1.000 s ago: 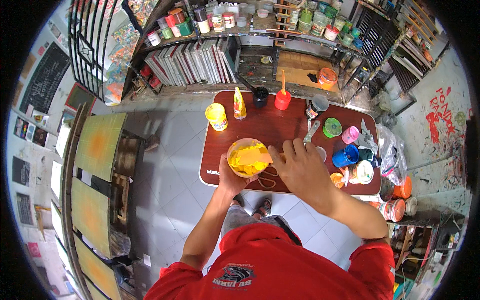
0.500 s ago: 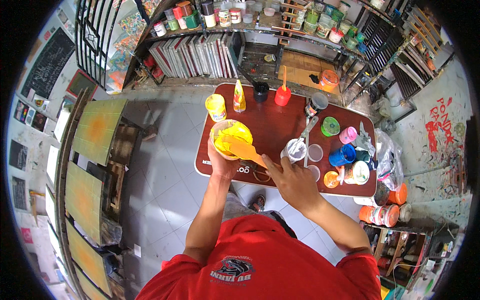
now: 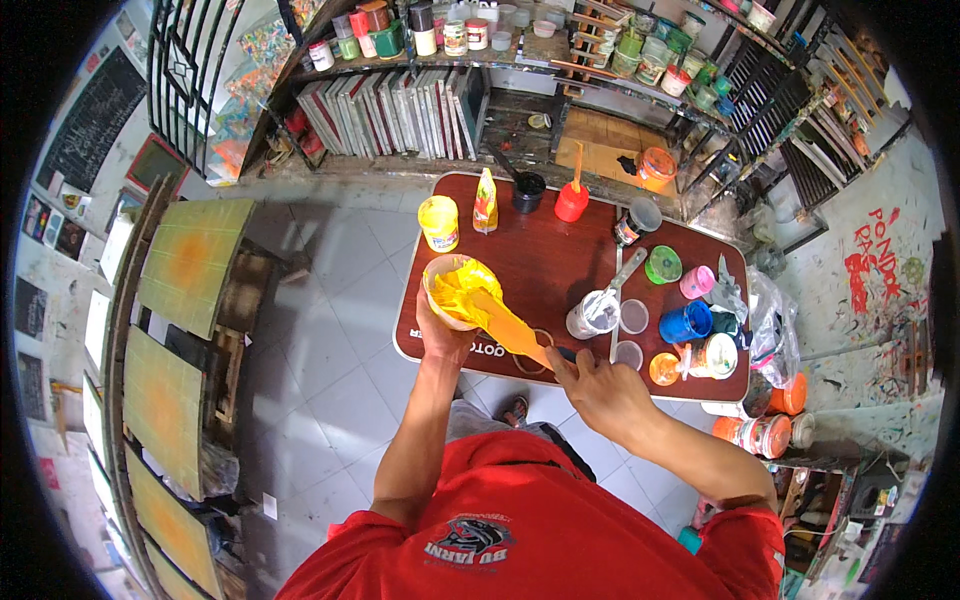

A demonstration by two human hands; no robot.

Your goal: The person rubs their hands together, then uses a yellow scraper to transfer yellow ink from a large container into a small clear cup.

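Observation:
My left hand (image 3: 445,336) is wrapped round a tub of yellow paint (image 3: 434,278), tilted over the left part of the dark red table (image 3: 520,255). In my right hand (image 3: 603,394) is the handle of an orange spatula (image 3: 512,328). Its blade lies inside the tub and is smeared with thick yellow paint. Behind the tub stand a yellow paint jar (image 3: 438,224) and a yellow pouch (image 3: 485,203). To the right, a white paint cup (image 3: 594,315) has a paint-smeared knife (image 3: 626,268) in it.
A black pot (image 3: 528,191) and a red pot (image 3: 571,202) stand at the table's back. Green, pink, blue and orange paint containers crowd its right end beside a clear plastic bag (image 3: 772,325). Painted panels (image 3: 190,265) lean on a rack at left. Shelves of jars line the back.
My right hand has drawn the spatula down and right, pulling its blade partly back across the tub. The tub has tilted a little, and the view has shifted slightly.

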